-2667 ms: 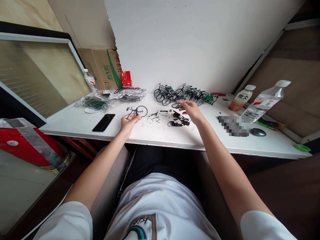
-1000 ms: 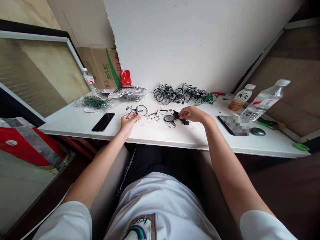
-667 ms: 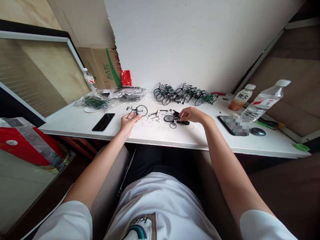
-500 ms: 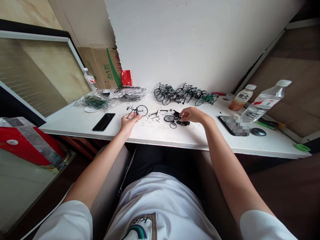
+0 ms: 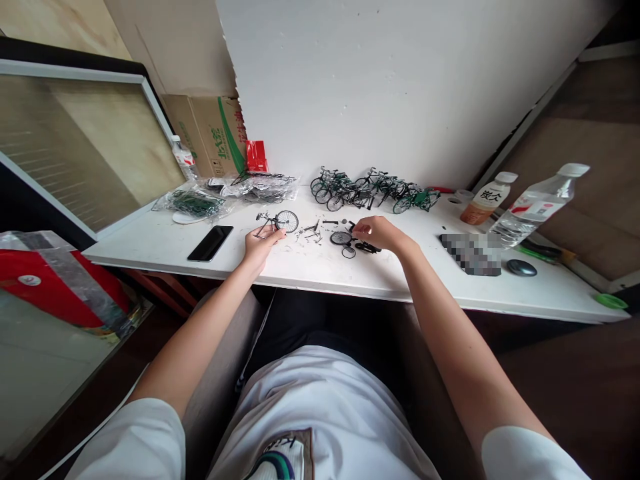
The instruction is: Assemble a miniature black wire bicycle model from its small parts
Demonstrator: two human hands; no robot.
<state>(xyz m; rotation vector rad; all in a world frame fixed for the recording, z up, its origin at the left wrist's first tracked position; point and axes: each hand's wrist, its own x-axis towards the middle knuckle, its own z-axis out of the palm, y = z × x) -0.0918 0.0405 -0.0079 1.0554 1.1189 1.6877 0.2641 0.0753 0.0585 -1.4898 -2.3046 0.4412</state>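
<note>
My left hand (image 5: 261,241) holds a small model bicycle (image 5: 286,221) with one spoked wheel showing on its right side. My right hand (image 5: 373,231) is over a group of black parts (image 5: 367,247), its fingers bent together; whatever they hold is too small to make out. Just left of those fingers lie a loose wheel (image 5: 341,238) and a smaller ring (image 5: 349,251). Tiny loose parts (image 5: 313,231) are scattered on the white table (image 5: 310,270) between my hands.
Several model bicycles (image 5: 373,189) stand along the wall. Bagged parts (image 5: 195,202) and a black phone (image 5: 211,243) lie at left. At right are two bottles (image 5: 487,198) (image 5: 543,205), a blurred phone (image 5: 470,253) and a dark round object (image 5: 521,267).
My right hand has moved slightly left over the black parts. My left hand still holds the model bicycle. The whole view has shifted a little.
</note>
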